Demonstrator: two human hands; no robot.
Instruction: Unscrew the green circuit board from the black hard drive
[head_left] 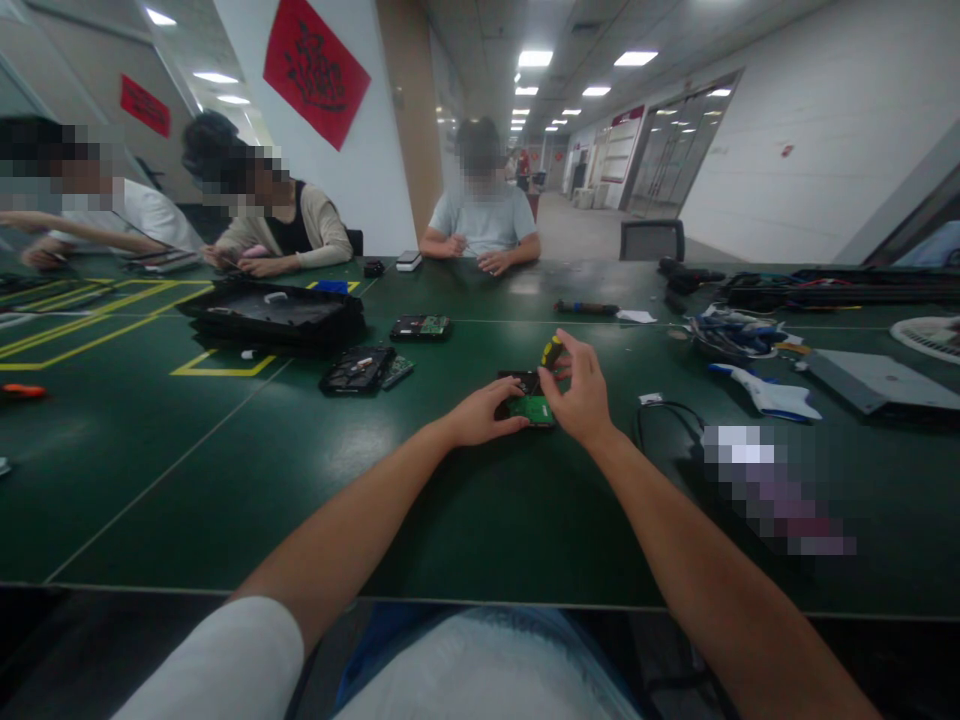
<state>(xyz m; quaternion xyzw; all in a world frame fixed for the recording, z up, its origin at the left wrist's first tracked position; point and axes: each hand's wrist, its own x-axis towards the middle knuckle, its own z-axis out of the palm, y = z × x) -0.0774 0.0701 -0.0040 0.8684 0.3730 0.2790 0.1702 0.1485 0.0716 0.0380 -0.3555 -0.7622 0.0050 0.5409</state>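
Note:
A small black device with a green circuit board [531, 407] lies on the dark green table [315, 480] in front of me. My left hand [480, 415] rests on its left side and pins it down. My right hand [581, 395] grips a screwdriver with a yellow and black handle [552, 351], held upright over the device; its tip is hidden behind my fingers.
A stack of black trays [274, 318] and two opened devices [358, 371] [420, 327] lie to the left. Cables, a white tool [769, 395] and a grey panel [874, 380] sit at the right. Three people sit at the far side.

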